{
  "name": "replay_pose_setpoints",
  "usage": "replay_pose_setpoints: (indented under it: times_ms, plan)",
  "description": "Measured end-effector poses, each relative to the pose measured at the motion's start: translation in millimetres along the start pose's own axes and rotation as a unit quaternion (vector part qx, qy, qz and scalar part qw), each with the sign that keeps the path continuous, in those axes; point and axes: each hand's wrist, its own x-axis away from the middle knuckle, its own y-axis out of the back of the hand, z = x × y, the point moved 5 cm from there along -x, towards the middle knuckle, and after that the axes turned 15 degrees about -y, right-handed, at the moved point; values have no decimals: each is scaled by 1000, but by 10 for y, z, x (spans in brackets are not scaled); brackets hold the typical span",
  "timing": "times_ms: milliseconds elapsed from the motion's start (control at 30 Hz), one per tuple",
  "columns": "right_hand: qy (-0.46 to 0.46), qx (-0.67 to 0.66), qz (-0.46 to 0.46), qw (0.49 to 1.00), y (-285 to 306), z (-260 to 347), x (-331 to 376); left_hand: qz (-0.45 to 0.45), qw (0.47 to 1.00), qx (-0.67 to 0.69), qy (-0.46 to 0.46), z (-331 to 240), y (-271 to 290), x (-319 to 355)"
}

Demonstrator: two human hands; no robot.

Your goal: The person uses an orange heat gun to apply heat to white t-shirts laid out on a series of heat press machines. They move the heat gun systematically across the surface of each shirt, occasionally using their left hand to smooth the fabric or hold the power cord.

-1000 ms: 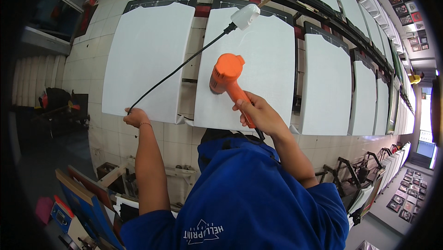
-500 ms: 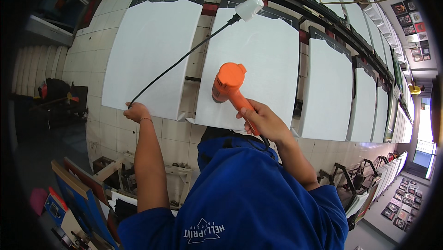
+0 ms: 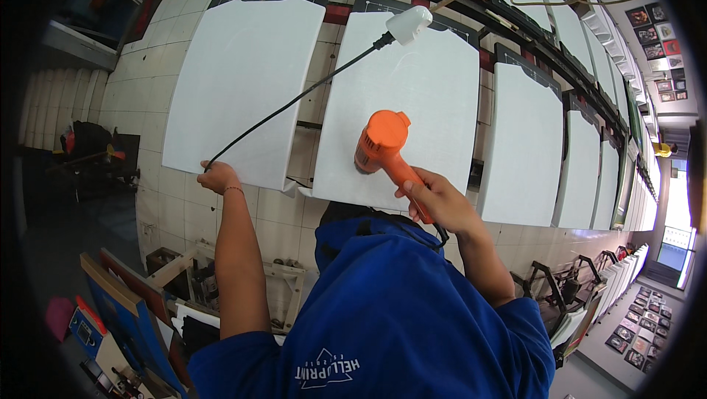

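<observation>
While the right hand (image 3: 445,200) grips the handle of an orange heat gun (image 3: 389,134), its fingers wrapped around it, the left hand (image 3: 219,176) pinches a black cord (image 3: 283,109) at the near edge of the left white-covered board (image 3: 243,86), about that board's seven o'clock.

The heat gun is located over the lower part of the middle white-covered board (image 3: 405,78), at one to two o'clock from the centre of view. Its handle runs toward five o'clock; its nozzle points downward, toward seven to eight o'clock. Contact between nozzle and board cannot be determined.

From the left hand, the cord rises toward two o'clock, entering a white connector (image 3: 409,25) at twelve o'clock from the heat gun. Another white-covered board (image 3: 519,141) lies toward three o'clock from the middle one.
</observation>
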Motion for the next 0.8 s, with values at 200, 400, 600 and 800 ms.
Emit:
replay_pose_setpoints:
  times_ms: [200, 400, 600, 800]
  plan:
    - [66, -49, -80, 993, 131, 255, -183, 6, 1000, 12, 2, 14, -11, -7]
    - [46, -36, -69, 996, 130, 252, -127, 5, 1000, -3, 7, 91, -50, -54]
    - [-17, -18, -26, 999, 140, 48, 104, 12, 1000, 1, 2, 50, -35, -42]
    - [60, -51, -106, 991, 287, 155, -108, 16, 1000, 3, 5, 39, -37, -43]
